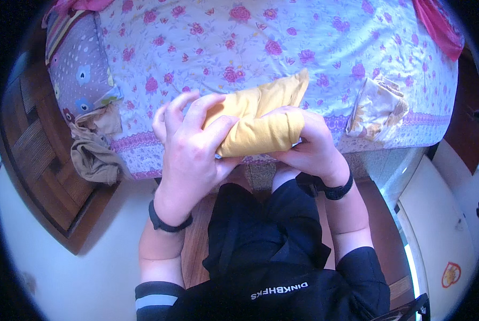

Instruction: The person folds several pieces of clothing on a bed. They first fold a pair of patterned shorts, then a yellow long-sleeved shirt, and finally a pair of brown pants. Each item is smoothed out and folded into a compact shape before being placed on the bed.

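Note:
A bundle of yellow cloth (263, 132), partly rolled or folded, is held up between my two hands above the near edge of the bed. My left hand (191, 134) grips its left end, thumb and fingers around the fabric. At the right end, my right hand (317, 142) has its fingers closed on the cloth, some of them hidden behind it. One corner of the fabric sticks up toward the far right. Whether the cloth is a garment cannot be made out.
A flowered sheet (207, 48) covers the bed. Folded white-and-yellow patterned cloth (378, 109) lies on its right side. At the left are a patterned grey pillow (82, 69), a crumpled brown cloth (95, 160) at the edge, and a dark wooden piece of furniture (41, 160). Pink cloth (442, 29) lies far right.

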The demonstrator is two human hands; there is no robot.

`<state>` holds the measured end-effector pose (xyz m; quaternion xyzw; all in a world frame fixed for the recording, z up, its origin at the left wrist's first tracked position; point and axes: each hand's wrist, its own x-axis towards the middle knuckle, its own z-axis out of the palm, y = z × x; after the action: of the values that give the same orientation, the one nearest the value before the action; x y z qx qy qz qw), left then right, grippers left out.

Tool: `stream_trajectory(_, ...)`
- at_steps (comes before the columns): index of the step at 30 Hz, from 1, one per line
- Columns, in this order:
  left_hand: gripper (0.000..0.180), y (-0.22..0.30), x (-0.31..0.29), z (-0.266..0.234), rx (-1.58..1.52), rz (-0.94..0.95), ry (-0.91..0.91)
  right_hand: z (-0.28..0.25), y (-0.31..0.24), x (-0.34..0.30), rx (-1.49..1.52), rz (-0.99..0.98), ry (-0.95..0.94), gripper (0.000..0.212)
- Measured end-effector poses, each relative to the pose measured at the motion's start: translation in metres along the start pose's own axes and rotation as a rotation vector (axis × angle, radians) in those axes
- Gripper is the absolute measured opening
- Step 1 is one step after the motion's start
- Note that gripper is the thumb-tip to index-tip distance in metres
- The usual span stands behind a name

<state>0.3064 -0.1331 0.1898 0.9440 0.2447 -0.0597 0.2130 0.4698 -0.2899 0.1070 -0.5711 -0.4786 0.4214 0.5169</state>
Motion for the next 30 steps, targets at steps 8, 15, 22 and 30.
stream_trajectory(8,0.028,-0.004,0.019,-0.006,-0.272,0.193,-0.227,-0.028,0.031,0.022,0.568,0.241,-0.283,0.081)
stream_trajectory(15,0.028,-0.06,0.002,0.027,-0.996,-0.381,-0.123,-0.041,0.087,0.033,0.373,0.57,-0.534,0.051)
stream_trajectory(22,0.04,-0.161,0.003,0.182,-1.04,-0.592,-0.029,-0.027,0.147,0.023,-0.042,0.76,0.072,0.053)
stream_trajectory(30,0.043,-0.189,-0.013,0.204,-1.159,-0.64,-0.096,0.043,0.143,-0.044,0.182,1.027,0.713,0.068)
